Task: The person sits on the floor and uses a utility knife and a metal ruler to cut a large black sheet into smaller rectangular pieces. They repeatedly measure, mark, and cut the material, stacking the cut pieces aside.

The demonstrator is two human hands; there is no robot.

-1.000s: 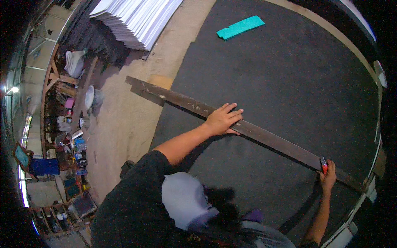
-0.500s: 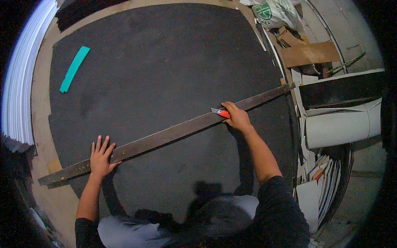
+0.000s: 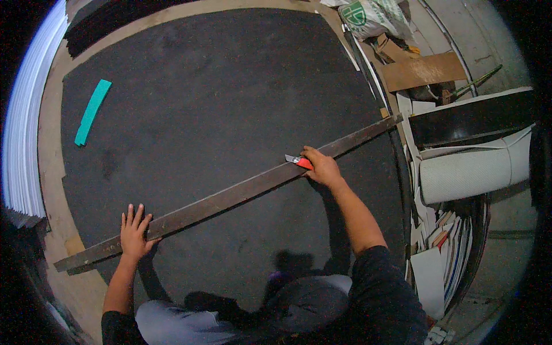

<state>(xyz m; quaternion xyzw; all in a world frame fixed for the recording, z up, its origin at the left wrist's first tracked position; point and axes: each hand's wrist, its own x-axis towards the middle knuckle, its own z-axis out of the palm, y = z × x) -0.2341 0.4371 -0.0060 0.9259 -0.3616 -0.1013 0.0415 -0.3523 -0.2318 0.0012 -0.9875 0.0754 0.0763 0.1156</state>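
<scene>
A long dark metal straightedge (image 3: 218,201) lies slantwise across a large black sheet (image 3: 201,103), from low on the left up to the right edge. My left hand (image 3: 135,234) rests on its left part, fingers spread and stretched out. On the straightedge right of the middle is my right hand (image 3: 323,168), closed around a utility knife (image 3: 301,162) with an orange-red handle. The knife's blade points left over the straightedge, and part of its handle is hidden in my fingers. A teal strip (image 3: 92,112) lies apart on the sheet's far left.
A stack of white sheets (image 3: 26,126) stands along the left side. To the right are a brown board (image 3: 424,71), a white roll (image 3: 467,176), several upright sheets (image 3: 456,259) and a white bag (image 3: 376,18). A tan surface (image 3: 50,138) borders the black sheet.
The whole view has shifted and turned slightly. Both hands keep nearly the same places on the straightedge, and the knife is still in my right hand.
</scene>
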